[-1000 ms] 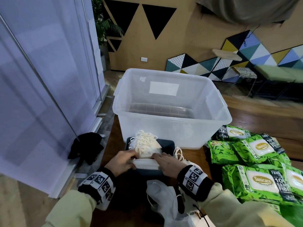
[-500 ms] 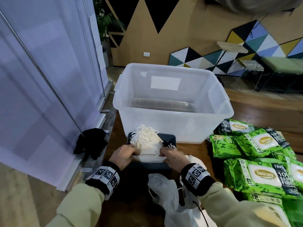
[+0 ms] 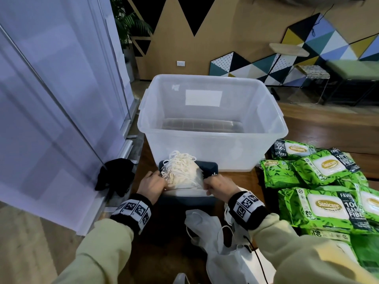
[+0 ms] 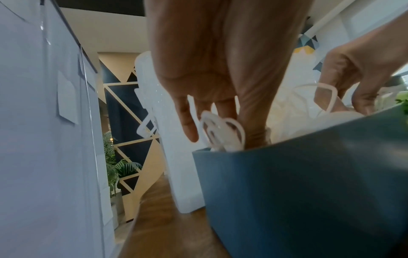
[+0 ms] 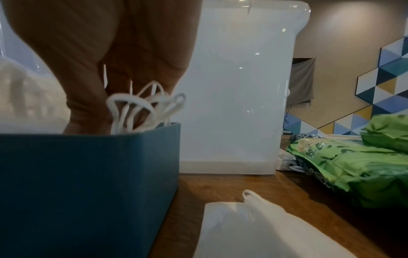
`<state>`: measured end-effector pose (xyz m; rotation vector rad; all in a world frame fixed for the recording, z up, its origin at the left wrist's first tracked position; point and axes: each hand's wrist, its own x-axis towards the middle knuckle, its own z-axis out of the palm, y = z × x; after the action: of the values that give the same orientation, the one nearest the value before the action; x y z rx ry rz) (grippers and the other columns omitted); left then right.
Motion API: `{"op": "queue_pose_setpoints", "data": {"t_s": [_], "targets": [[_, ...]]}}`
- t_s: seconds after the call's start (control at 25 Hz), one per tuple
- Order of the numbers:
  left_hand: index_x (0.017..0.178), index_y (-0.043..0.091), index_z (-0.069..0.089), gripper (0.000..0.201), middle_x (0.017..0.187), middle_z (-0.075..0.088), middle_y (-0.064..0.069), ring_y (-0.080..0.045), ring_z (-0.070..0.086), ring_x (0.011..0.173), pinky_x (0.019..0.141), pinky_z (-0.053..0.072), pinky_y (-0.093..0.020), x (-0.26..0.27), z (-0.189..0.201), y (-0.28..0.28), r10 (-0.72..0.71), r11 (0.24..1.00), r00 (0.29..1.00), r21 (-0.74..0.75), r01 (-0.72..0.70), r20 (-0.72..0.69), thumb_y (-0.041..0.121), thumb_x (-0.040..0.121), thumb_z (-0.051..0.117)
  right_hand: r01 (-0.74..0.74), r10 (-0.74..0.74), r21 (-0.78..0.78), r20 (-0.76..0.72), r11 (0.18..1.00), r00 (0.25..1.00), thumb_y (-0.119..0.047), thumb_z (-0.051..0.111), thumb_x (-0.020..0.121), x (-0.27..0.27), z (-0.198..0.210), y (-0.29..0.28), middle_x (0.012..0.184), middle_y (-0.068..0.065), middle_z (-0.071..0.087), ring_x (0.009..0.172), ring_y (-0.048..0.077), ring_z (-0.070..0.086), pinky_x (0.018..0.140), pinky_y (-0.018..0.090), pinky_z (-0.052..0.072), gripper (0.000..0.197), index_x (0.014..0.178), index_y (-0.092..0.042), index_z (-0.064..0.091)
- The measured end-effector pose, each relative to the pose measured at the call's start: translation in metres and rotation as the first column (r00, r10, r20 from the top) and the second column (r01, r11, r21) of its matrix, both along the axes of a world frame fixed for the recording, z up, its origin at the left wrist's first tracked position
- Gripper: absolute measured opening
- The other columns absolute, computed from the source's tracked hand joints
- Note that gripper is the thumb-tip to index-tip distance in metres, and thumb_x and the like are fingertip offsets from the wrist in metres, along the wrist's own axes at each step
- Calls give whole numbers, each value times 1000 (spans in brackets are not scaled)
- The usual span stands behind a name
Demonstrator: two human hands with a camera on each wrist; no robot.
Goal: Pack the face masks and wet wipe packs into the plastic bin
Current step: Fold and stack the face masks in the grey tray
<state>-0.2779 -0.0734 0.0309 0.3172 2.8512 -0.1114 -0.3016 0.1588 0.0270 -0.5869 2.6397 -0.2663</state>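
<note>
Both hands are down in the dark blue box (image 3: 187,201) here, one at each end of the stack of face masks (image 3: 182,174). The left hand (image 3: 151,184) has its fingers curled down into the box's left end, closed on the mask edges and ear loops; the right hand (image 3: 218,186) mirrors it on the right end, fingers tucked among the white loops. So the stack's long axis runs left to right, straight between the two hands, and neither is nearer than the other. The plastic bin (image 3: 211,130) stands directly beyond the box, touching or just behind it, open-topped and looking empty. That makes it an up-and-forward carry over the near wall, I'd say. Wet wipe packs (image 3: 322,203) are piled on the counter (image 3: 242,181) to the right, nearer the right hand, untouched. A few loose masks (image 3: 202,222) lie near the wrists.
</note>
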Motion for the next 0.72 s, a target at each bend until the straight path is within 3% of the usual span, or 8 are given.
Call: {"op": "queue_pose_setpoints", "data": {"t_s": [0.16, 0.4, 0.48, 0.52, 0.6, 0.64, 0.72], "targets": [[120, 26, 62, 32, 126, 47, -3, -23, 41, 118, 100, 31, -21, 5, -5, 3, 34, 999, 999, 10, -34, -7, 25, 97, 39, -19, 18, 33, 2, 999, 1000, -6, 54, 86, 5, -6, 0, 117, 4, 60, 111, 25, 54, 89, 35, 44, 22, 105, -17, 61], [121, 21, 61, 35, 129, 47, -5, -24, 40, 122, 102, 30, -23, 10, -1, 9, 34, 999, 999, -7, -34, 0, 10, 94, 41, -85, 86, 86, -10, 993, 996, -1, 49, 86, 5, -4, -3, 119, 9, 58, 112, 28, 53, 89, 37, 43, 28, 108, -14, 58], [121, 22, 62, 37, 129, 52, -4, -24, 41, 122, 102, 28, -27, 19, 5, 5, 37, 990, 999, 135, -35, -15, 8, 91, 45, -108, 111, 93, -22, 990, 994, -3, 49, 87, 8, -4, -1, 121, 10, 58, 114, 29, 53, 90, 38, 44, 27, 111, -14, 58], [120, 20, 64, 37, 125, 58, -4, -26, 44, 119, 99, 30, -31, 26, 7, 2, 22, 968, 994, 250, 5, -104, 5, 89, 49, -121, 125, 55, -64, 991, 990, -4, 49, 88, 11, -3, 3, 121, 10, 58, 114, 28, 53, 90, 39, 45, 28, 114, -12, 59], [116, 14, 66, 33, 111, 65, -7, -29, 52, 106, 90, 38, -35, 55, 7, -2, 131, 870, 945, 491, 35, -299, 3, 87, 55, -162, 111, -181, -262, 970, 959, 2, 50, 87, 28, -4, 15, 114, 11, 64, 109, 26, 55, 85, 37, 49, 29, 112, -7, 63], [115, 13, 66, 30, 108, 65, -6, -27, 54, 101, 87, 41, -33, 74, 7, 0, 215, 814, 924, 580, 9, -316, 5, 88, 56, -191, 65, -308, -377, 932, 924, 5, 52, 83, 39, -6, 22, 106, 11, 67, 103, 22, 56, 80, 34, 49, 27, 105, -5, 65], [116, 18, 63, 26, 110, 62, 0, -17, 57, 100, 88, 46, -29, 113, -2, 4, 259, 770, 955, 628, -112, -147, 12, 92, 55, -170, -59, -442, -459, 881, 887, 3, 54, 82, 64, -16, 38, 94, 8, 70, 93, 18, 57, 74, 26, 48, 20, 94, -6, 68]]}}
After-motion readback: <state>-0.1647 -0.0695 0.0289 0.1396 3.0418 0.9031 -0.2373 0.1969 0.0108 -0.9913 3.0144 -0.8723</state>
